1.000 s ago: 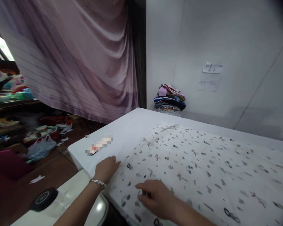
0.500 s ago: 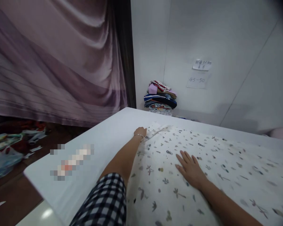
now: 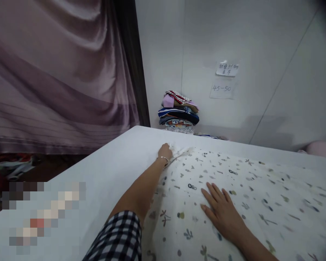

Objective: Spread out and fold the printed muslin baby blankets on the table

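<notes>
A white cloth (image 3: 184, 203) printed with small plant motifs is spread over the white table (image 3: 119, 156). At the far left part of the cloth, my left hand (image 3: 165, 151) is closed on its edge, and the fabric there is bunched into a raised crease. A bracelet circles that wrist. My right hand (image 3: 220, 206) lies flat on the middle of the cloth, palm down, with fingers spread. My left fingertips are partly hidden by the back of the hand.
A stack of folded textiles (image 3: 178, 112) stands beyond the table's far edge, against the wall. Two paper signs (image 3: 222, 90) hang on that wall. A pinkish curtain (image 3: 57, 72) drapes at the left, with clutter (image 3: 13, 168) on the floor below it. A blurred-out patch covers the table's left part.
My left hand has moved a little to the right with the cloth's edge, which is now more bunched. The right hand still rests flat on the cloth. The view has shifted slightly.
</notes>
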Action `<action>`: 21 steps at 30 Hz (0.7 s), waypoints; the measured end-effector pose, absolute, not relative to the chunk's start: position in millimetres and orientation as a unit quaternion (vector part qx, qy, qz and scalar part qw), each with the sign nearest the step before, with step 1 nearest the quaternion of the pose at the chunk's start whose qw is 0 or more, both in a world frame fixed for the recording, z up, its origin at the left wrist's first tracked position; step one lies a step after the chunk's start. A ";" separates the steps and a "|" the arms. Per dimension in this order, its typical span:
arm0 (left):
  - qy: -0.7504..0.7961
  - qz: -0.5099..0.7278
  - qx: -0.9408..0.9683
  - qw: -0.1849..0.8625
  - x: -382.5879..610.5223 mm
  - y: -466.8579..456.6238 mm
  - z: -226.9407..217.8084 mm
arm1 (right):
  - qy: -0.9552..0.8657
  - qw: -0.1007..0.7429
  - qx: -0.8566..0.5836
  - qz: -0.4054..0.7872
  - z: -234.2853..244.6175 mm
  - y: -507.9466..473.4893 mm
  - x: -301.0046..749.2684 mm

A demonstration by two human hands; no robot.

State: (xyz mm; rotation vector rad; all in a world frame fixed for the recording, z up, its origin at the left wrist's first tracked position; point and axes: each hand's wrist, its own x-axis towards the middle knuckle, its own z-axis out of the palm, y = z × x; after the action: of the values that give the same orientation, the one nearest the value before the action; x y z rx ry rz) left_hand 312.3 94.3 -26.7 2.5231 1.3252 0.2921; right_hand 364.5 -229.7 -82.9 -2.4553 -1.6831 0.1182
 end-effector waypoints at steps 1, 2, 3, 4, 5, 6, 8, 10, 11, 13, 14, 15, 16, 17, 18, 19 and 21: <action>0.432 0.111 0.887 0.124 310.2 84.8 -26.4 | -0.563 0.083 -0.822 0.041 -82.8 -229.7 364.3; 0.401 0.115 0.902 0.111 307.6 74.2 -26.4 | -0.563 0.085 -0.821 0.041 -82.6 -229.8 364.2; 0.368 0.113 0.918 0.101 304.6 63.2 -26.8 | -0.564 0.089 -0.820 0.038 -82.3 -230.1 364.1; 0.335 0.109 0.931 0.095 301.2 52.4 -27.5 | -0.566 0.092 -0.818 0.036 -81.9 -230.4 364.1; 0.304 0.104 0.943 0.090 297.6 42.4 -28.2 | -0.568 0.094 -0.817 0.035 -81.3 -230.8 364.1; 0.278 0.100 0.952 0.086 294.0 33.6 -28.8 | -0.568 0.096 -0.816 0.035 -80.7 -231.2 364.1; 0.244 0.097 0.962 0.081 287.3 20.4 -29.4 | -0.569 0.100 -0.816 0.038 -79.1 -232.0 364.2; 0.230 0.099 0.965 0.077 282.2 12.6 -29.0 | -0.568 0.103 -0.815 0.040 -77.3 -232.4 363.9; 0.227 0.101 0.966 0.074 280.3 10.2 -28.7 | -0.568 0.103 -0.816 0.041 -76.4 -232.5 363.7; 0.222 0.102 0.967 0.068 277.8 6.7 -28.2 | -0.566 0.103 -0.816 0.045 -74.7 -232.7 363.1; 0.218 0.101 0.969 0.065 277.0 5.1 -28.3 | -0.565 0.102 -0.817 0.047 -73.9 -232.8 362.7; 0.213 0.099 0.970 0.063 276.3 3.3 -28.6 | -0.564 0.102 -0.818 0.049 -73.3 -232.8 362.5; 0.207 0.096 0.972 0.062 275.8 1.5 -29.0 | -0.564 0.103 -0.818 0.051 -73.0 -232.9 362.3; 0.201 0.094 0.973 0.062 275.4 -0.4 -29.4 | -0.564 0.105 -0.817 0.051 -72.9 -232.9 362.2; 0.194 0.091 0.975 0.062 275.1 -2.2 -29.8 | -0.565 0.107 -0.817 0.051 -73.1 -232.9 362.3; 0.188 0.088 0.976 0.065 274.8 -3.7 -29.8 | -0.566 0.111 -0.816 0.050 -73.5 -232.8 362.5; 0.183 0.079 0.977 0.077 275.1 -5.0 -28.6 | -0.568 0.117 -0.814 0.047 -75.3 -232.4 363.3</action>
State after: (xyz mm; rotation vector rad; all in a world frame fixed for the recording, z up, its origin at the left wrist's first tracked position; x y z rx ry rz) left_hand 275.1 -5.0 -28.6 2.9277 0.5473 0.2367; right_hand 363.3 -232.4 -75.3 -2.3810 -1.6608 0.1365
